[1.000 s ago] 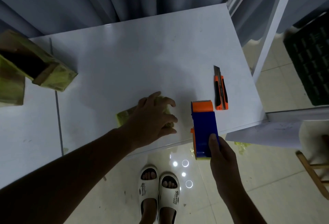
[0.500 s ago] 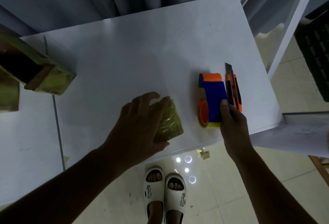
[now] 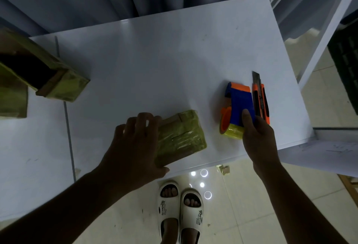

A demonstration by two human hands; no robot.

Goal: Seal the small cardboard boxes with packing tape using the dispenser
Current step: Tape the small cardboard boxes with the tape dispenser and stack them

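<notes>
A small cardboard box [image 3: 182, 135] wrapped in yellowish tape lies flat near the white table's front edge. My left hand [image 3: 135, 147] rests on its left side, fingers spread over its edge. To its right, the blue and orange tape dispenser [image 3: 237, 106] with a yellow tape roll stands on the table. My right hand [image 3: 257, 133] grips its near end, thumb on the blue top.
An orange utility knife [image 3: 260, 98] with its blade out lies right beside the dispenser. Larger taped boxes [image 3: 44, 75] sit at the far left. The white table [image 3: 164, 59] ends just in front of me; curtains hang behind it, and a white frame stands at right.
My right hand brought the dispenser from past the front edge onto the table beside the knife. My left hand slid left on the small box, uncovering most of its top.
</notes>
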